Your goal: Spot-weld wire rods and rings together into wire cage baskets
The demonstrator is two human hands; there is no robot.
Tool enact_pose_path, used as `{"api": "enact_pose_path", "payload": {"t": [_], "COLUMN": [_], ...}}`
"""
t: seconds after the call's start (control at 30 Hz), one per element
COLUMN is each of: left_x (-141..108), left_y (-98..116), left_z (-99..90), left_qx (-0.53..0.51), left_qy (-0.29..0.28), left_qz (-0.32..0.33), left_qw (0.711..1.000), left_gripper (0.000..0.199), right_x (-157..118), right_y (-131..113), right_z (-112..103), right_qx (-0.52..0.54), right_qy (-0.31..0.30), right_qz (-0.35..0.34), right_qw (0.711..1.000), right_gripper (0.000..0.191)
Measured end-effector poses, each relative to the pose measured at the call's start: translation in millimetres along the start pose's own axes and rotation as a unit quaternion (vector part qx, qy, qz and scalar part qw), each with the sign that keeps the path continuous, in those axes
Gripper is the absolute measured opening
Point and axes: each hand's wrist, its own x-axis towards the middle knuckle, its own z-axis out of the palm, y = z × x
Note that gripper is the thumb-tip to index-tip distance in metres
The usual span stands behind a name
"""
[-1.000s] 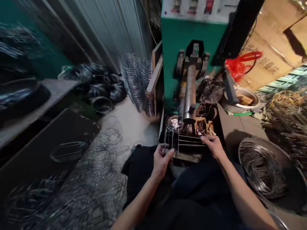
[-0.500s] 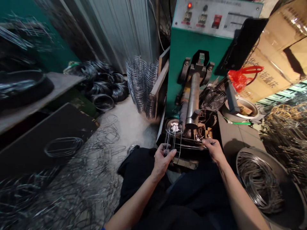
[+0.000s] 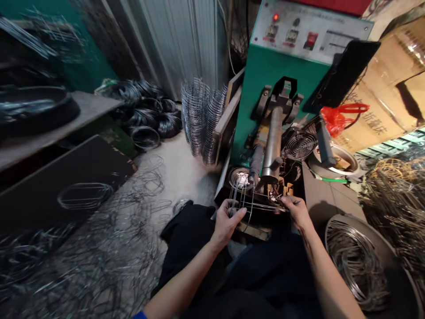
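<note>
Between my hands is a small frame of thin metal wire (image 3: 252,203), held just below the spot-welder's thick metal arm (image 3: 273,144). My left hand (image 3: 229,223) is closed around its left part, thumb lying along the near side. At the other end, my right hand (image 3: 297,212) pinches the long wires between thumb and fingers. The frame's upper left part overlaps a round dish (image 3: 235,173) with something white in it. Whether the wires touch the welder's arm is unclear.
A green machine body (image 3: 265,66) with a lit red lamp stands ahead. Stacked wire rings (image 3: 196,117) lean left of it. Loose wires (image 3: 109,261) litter the floor at left. On the right, a basin (image 3: 403,266) holds bent wire pieces (image 3: 355,261); a cardboard box (image 3: 381,102) stands behind.
The view has tilted, so the machine sits lower and farther right in the picture. Both hands keep hold of the wire frame, with hardly any movement.
</note>
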Motion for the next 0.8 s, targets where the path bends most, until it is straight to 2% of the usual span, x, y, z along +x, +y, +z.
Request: {"api": "enact_pose_path", "payload": {"t": [0.23,0.5,0.63,0.73,0.8], "left_x": [6,11,12,10,6], "left_y": [-5,-4,-4,-2,0], "left_z": [1.4,3.7,4.4,2.7,-2.4], "left_qx": [-0.005,-0.016,-0.014,0.011,0.056], "left_qy": [-0.004,-0.009,-0.016,-0.021,-0.022], "left_qz": [0.006,0.012,0.001,0.002,0.027], "left_qw": [1.0,1.0,1.0,1.0,0.998], "left_gripper": [0.052,0.054,0.052,0.052,0.052], "right_x": [0,4,5,4,0], "right_y": [-6,-5,-7,-7,-3], "right_z": [1,-3,-2,-2,-5], "right_qx": [0.037,0.024,0.033,0.028,0.02], "right_qy": [0.018,0.024,0.034,0.033,0.035], "right_qz": [0.025,0.019,0.017,0.015,0.008], "right_qw": [0.999,0.999,0.999,0.999,0.999], "right_gripper": [0.063,0.056,0.062,0.063,0.059]}}
